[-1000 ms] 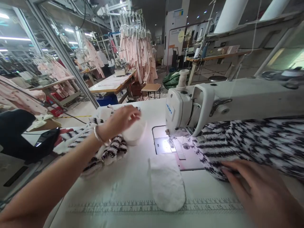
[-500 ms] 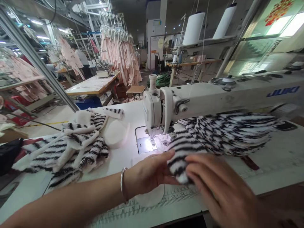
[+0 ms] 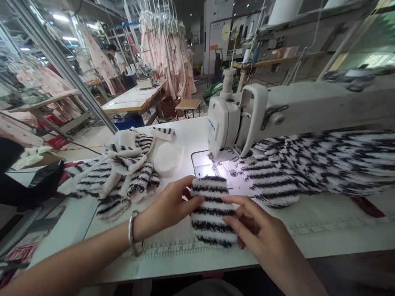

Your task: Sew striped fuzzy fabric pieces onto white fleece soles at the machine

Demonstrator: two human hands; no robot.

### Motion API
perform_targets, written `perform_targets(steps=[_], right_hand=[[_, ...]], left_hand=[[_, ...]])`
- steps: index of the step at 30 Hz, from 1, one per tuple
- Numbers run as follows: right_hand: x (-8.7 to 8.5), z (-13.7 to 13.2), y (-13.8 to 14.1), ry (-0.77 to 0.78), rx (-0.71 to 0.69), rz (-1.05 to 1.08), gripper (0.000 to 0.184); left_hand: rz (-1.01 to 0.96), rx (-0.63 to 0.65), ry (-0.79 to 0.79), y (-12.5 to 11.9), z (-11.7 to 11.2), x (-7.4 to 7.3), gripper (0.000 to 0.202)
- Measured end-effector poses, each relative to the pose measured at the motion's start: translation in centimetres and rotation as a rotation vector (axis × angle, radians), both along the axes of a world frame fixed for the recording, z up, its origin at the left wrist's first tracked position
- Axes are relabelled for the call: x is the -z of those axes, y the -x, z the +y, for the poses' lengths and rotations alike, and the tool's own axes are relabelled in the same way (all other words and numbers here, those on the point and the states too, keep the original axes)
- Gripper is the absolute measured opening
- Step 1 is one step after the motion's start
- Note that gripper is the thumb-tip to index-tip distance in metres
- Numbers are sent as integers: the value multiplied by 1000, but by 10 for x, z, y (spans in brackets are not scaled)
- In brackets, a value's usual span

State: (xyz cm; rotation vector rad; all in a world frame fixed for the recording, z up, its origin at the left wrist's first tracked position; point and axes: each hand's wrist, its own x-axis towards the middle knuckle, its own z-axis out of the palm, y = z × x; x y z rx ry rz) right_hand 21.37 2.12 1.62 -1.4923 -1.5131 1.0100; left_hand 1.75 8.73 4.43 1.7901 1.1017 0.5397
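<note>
Fingers (image 3: 195,204) of the left hand (image 3: 168,207) and right hand (image 3: 262,230) are pinching opposite sides of the striped plush piece (image 3: 211,211). Over the white table (image 3: 189,135), the sewing machine (image 3: 308,111) is standing just beyond, and the piece is lying with its far edge near the lit presser foot (image 3: 215,167). Good handling is probably calling for light, even pressure from both sides, the plush flat and unstretched, the edges even; any layer beneath is not showing.
</note>
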Motion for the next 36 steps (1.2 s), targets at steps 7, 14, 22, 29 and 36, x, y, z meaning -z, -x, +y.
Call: perform_targets(steps=[7, 14, 22, 29, 36], right_hand=[[3, 8, 2, -101, -16, -364, 7], [13, 11, -2, -164, -88, -404, 16], [25, 5, 1, -378, -74, -484, 25], [37, -1, 2, -546, -44, -658, 40], [40, -1, 3, -553, 21, -676, 41]], left_hand=[[323, 66, -292, 8, 10, 12, 32], [472, 99, -385, 10, 12, 11, 32], [485, 39, -489, -11, 36, 13, 12], [478, -9, -309, -15, 45, 17, 10], [451, -45, -238, -15, 43, 21, 13]])
